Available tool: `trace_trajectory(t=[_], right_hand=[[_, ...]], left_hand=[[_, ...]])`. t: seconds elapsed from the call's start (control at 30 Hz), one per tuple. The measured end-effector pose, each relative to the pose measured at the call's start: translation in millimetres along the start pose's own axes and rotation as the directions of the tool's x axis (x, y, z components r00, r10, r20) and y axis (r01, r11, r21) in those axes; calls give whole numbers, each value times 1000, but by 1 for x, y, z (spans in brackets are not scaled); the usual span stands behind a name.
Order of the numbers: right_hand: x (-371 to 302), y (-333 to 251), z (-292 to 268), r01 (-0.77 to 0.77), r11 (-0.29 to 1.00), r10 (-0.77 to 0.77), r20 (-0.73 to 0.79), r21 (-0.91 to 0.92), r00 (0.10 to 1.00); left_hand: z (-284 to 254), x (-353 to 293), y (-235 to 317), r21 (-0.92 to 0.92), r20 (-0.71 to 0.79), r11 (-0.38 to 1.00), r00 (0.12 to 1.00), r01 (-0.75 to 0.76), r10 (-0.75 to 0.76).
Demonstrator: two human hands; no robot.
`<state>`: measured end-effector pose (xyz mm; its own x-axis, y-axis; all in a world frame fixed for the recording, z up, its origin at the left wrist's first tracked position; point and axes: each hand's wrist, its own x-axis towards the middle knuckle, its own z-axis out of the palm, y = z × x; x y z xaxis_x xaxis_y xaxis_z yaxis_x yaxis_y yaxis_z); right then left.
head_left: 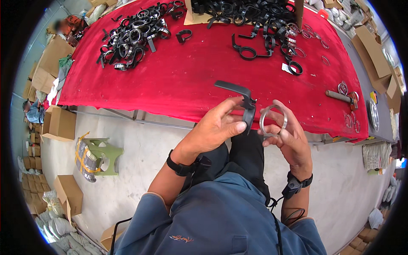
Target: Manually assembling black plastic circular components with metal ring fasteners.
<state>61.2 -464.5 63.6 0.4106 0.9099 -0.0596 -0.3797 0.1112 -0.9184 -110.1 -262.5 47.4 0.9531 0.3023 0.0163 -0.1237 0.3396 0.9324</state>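
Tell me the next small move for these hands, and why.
Probably ease the silver ring toward the black bracket, keeping the bracket steady. The right hand holds the ring, the left hand the bracket, and a narrow gap separates them; several pieces in the black pile at upper left appear to have shiny inner bands.

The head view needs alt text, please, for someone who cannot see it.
The left hand holds a black bracket, the right hand a silver ring; the red cloth ahead bears piles of black parts and a hammer.
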Motion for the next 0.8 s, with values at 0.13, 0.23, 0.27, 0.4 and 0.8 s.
trace_trajectory(t=[0.13, 0.23, 0.27, 0.4, 0.8], right_hand=[[-4, 2, 11, 64, 960, -86, -68, -272, 994], [-2, 8, 14, 140, 851, -198, -63, -506, 978], [-1, 9, 16, 199, 778, -269, -30, -596, 963], [-1, 11, 23, 245, 754, -305, 6, -609, 952], [-3, 14, 29, 266, 745, -336, 1, -612, 942]], left_hand=[[2, -1, -1, -4, 67, 999, 997, -42, 43], [2, 1, -7, -1, 110, 998, 992, -56, 56], [2, 2, -9, -35, 119, 996, 989, -80, 84], [6, 2, -5, -30, 136, 997, 988, -68, 72], [12, -1, 1, 58, 87, 997, 995, -52, 47]])
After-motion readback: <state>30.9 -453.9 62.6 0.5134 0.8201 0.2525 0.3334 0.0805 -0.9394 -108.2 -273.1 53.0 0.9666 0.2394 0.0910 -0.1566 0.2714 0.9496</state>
